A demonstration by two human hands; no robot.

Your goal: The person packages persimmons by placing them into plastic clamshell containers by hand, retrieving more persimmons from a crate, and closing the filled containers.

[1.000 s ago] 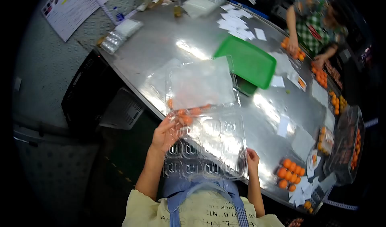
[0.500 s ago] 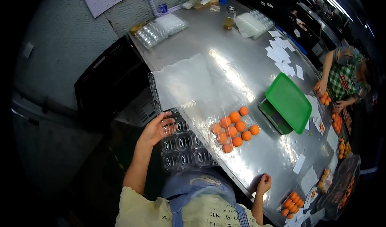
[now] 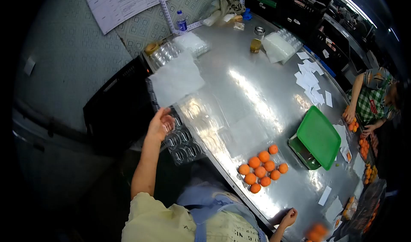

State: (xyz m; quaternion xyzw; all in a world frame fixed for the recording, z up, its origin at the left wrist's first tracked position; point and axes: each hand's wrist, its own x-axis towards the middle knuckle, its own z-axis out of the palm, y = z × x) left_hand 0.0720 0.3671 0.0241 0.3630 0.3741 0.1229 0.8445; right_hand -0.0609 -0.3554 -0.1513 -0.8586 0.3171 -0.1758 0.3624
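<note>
1. Handling a clear compartment tray [image 3: 184,143] at the near-left edge of the metal table [image 3: 212,68] seems to be the step in hand; part of the tray overhangs that edge.
2. The person's left hand [image 3: 162,124] is at the tray's left side, fingers bent and apparently clamped on the thin plastic.
3. The right hand [image 3: 290,217] is well apart from it, at the table's near edge to the right, fingers curled in; whether they enclose anything cannot be told.
4. A white sheet [image 3: 177,79] lies toward the tray's far end. Orange fruits [image 3: 260,171] sit in rows to the right, and farther right a green lid [image 3: 319,137] slants over a container [image 3: 303,155].
5. As a judgement, the next move calls for a steady left-hand hold, because of the overhang, and for keeping the plastic clear of the fruits.
</note>
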